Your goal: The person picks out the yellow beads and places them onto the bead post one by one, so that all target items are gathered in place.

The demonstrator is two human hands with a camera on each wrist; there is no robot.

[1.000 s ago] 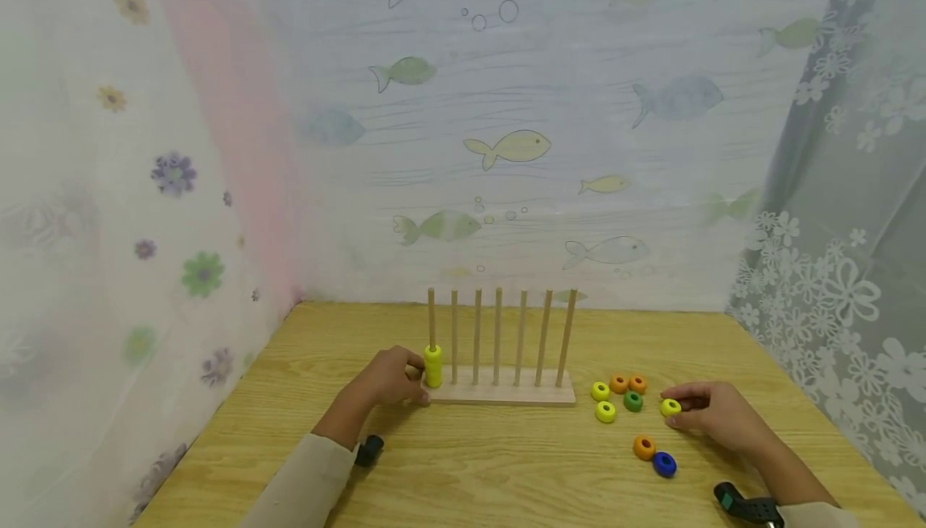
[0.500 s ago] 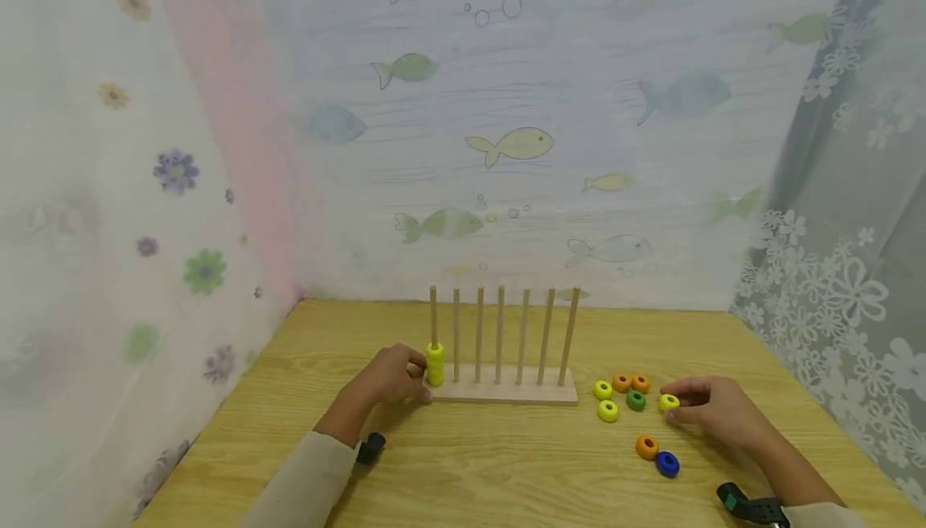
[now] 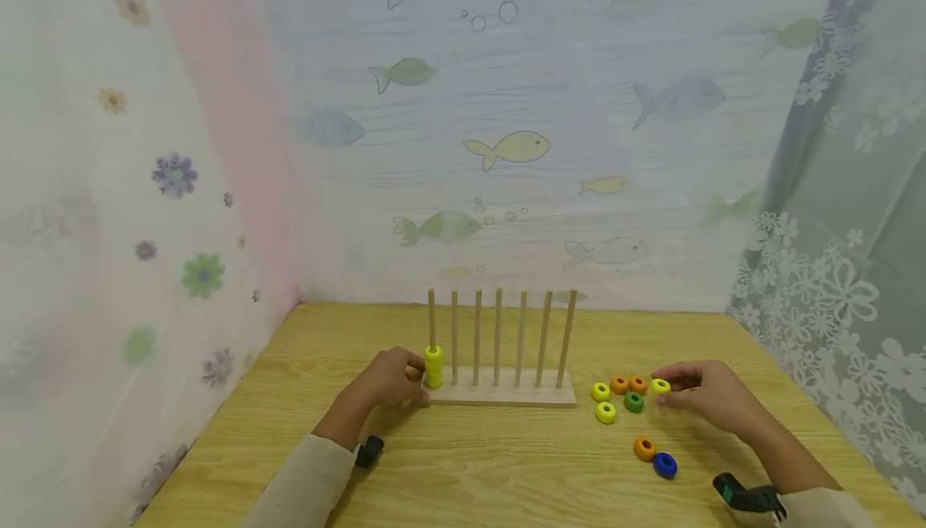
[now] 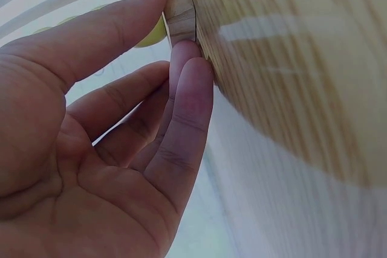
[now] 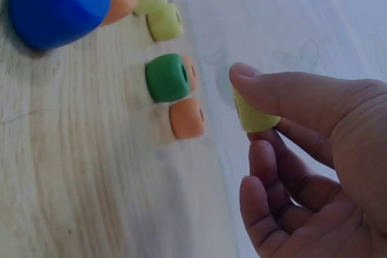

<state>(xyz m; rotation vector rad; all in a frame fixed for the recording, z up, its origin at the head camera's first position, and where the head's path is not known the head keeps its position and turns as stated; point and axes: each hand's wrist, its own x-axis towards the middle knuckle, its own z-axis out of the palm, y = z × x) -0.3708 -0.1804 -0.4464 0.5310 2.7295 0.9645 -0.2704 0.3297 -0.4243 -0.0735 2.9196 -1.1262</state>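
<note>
1. Landmark: a wooden peg rack [image 3: 499, 392] with seven upright dowels stands on the wooden table [image 3: 470, 472].
2. Left hand [image 3: 389, 381] – set against the rack's left end. In the left wrist view the thumb and fingertips [image 4: 181, 58] press the corner of the base [image 4: 179, 10]; the fingers are nearly straight and curl round nothing.
3. Stacked yellow rings [image 3: 433, 366] sit low on the leftmost dowel, just beside that hand.
4. Right hand [image 3: 712, 397] – well to the right of the rack, raised off the table. Thumb and forefinger pinch one yellow ring [image 3: 660, 386], confirmed in the right wrist view [image 5: 253, 115]; the remaining fingers are loosely curled beneath it.
5. Loose rings on the table right of the rack, between it and the right hand:
   - two yellow rings [image 3: 600, 391] nearest the rack;
   - two orange rings [image 3: 628, 384] side by side, touching;
   - a green ring [image 3: 633, 402] just in front of the orange pair.
6. Nearer the person from that group: an orange ring [image 3: 645, 448] and a blue ring [image 3: 665, 464], touching.
7. Sheer curtains printed with fish and flowers [image 3: 506, 146] enclose the table on three sides.
</note>
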